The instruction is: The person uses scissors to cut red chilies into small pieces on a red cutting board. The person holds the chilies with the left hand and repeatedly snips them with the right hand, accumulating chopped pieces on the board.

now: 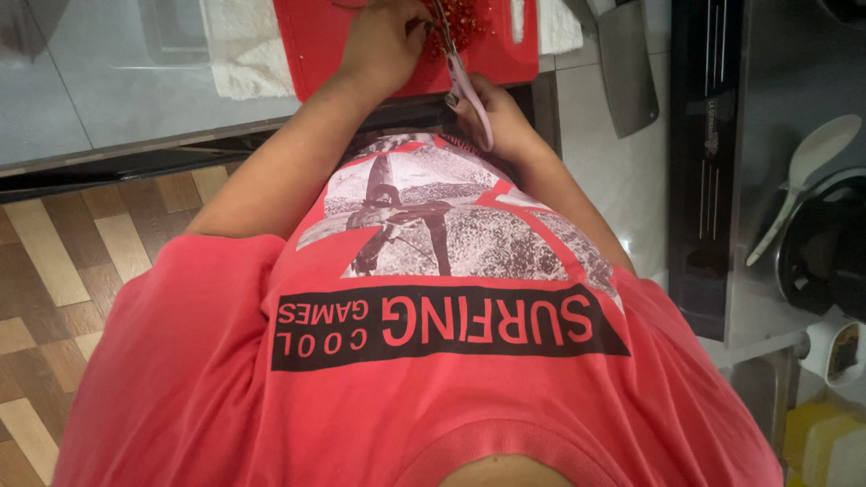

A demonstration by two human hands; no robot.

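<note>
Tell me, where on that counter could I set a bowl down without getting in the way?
Bare glass countertop lies left of the white cloth under the red cutting board. A pale strip runs below the cleaver, beside the black appliance. The board is crowded: the left hand, chopped red bits, and the right hand with pink scissors.
</note>
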